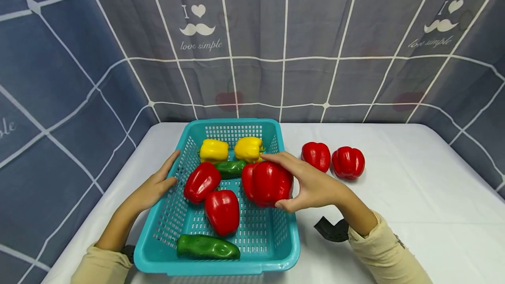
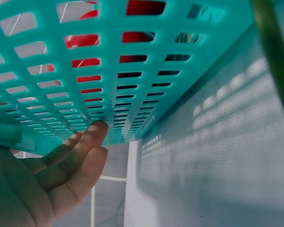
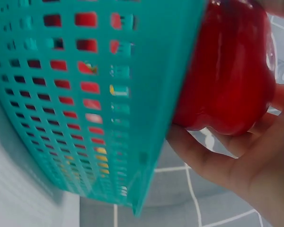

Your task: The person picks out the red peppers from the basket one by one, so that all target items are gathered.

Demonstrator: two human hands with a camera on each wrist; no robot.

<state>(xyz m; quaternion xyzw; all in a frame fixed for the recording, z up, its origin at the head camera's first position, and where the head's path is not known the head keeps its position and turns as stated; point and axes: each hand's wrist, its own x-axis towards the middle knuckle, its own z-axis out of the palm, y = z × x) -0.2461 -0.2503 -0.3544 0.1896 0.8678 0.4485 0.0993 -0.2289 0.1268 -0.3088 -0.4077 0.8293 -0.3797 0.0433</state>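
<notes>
Hands at the teal basket (image 1: 173, 218), head view. My right hand (image 1: 311, 185) grips a large red pepper (image 1: 268, 183), thumb beneath and fingers curled over its top, holding it just over the basket's right rim, above the inside. From the right wrist view the same pepper (image 3: 227, 80) sits against my palm beside the basket's slotted outer wall (image 3: 75, 94).

My left hand (image 1: 155, 185) rests on the basket's left rim, fingers straight and relaxed; the left wrist view shows my fingertips (image 2: 95, 130) touching the perforated wall (image 2: 61, 71) from outside, holding nothing.

Inside the basket: two yellow peppers (image 1: 230, 149) side by side at the far end; a small green pepper (image 1: 230, 168) just in front of them; a red pepper (image 1: 202, 182) to the left, and a second red pepper (image 1: 222, 211) nearer me, the two apparently touching, though the angle makes this hard to confirm. A long green pepper (image 1: 208, 247) lies along the near wall.

On the white tablecloth (image 1: 414, 196), right of the basket, two further red peppers (image 1: 333, 159) stand close together. A checked blue-grey curtain (image 1: 315, 34) closes the background.
</notes>
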